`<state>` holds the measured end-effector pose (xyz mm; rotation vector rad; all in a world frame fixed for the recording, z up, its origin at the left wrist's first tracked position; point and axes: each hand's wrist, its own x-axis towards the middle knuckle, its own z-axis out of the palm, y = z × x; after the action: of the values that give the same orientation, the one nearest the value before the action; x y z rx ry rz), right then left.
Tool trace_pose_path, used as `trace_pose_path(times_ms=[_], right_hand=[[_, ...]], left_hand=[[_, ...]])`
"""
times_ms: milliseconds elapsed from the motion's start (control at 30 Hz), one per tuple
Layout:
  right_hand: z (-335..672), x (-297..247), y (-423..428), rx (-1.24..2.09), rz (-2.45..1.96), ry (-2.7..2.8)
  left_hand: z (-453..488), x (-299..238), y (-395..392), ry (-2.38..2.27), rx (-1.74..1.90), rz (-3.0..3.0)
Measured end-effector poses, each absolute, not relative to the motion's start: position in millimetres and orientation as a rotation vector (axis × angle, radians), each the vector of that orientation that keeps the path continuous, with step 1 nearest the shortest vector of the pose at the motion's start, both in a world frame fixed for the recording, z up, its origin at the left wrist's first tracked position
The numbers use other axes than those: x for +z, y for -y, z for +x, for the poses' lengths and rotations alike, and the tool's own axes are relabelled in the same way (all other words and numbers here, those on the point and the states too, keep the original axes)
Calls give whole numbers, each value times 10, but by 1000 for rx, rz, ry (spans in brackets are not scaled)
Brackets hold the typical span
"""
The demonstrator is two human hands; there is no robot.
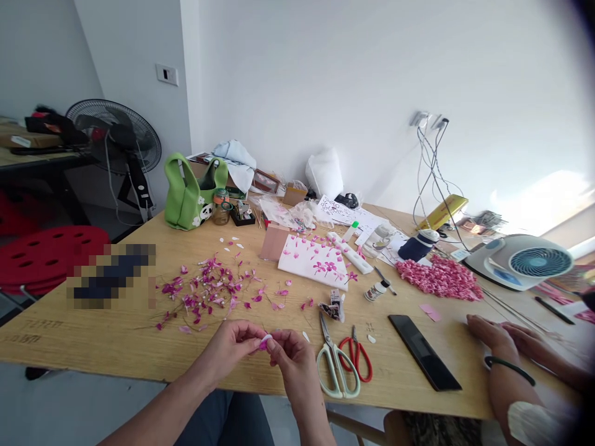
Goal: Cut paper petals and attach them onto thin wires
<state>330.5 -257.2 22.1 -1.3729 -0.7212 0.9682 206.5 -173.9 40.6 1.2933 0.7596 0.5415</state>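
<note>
Above the table's front edge, my left hand [235,341] and my right hand [292,350] meet fingertip to fingertip. Pinched between them is a small pink-and-white flower petal [264,342]; both hands have hold of it. Beyond my hands spreads a loose pile of magenta petals and flowers [216,285] on thin stems. Right of my right hand lie white-handled scissors [337,365], with red-handled pliers or snips [357,356] partly beneath them. A loose white petal [305,336] rests close to my right hand.
A white board with pink flowers [313,263] stands mid-table near a small bottle [376,290]. To the right are a black phone [423,350], a pink flower heap [439,277], a small fan [520,261] and a co-worker's hands [493,331]. A green bag [183,198] stands back left.
</note>
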Motion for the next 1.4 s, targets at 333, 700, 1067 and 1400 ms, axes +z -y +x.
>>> trace_pose_path(times_ms=[333,700,1067,1400], right_hand=[[3354,287,2593,964,-1403,772],[3417,310,2622,991,-1429,884],[3398,249,2593,1067,-1387,779],[3394,218,2602,1065,-1375,728]], left_hand=[[2060,369,1707,-798,534,1276],[2027,351,1721,-705,395,1129],[2020,364,1740,-714,371,1140],[2038,346,1769,-743,396,1110]])
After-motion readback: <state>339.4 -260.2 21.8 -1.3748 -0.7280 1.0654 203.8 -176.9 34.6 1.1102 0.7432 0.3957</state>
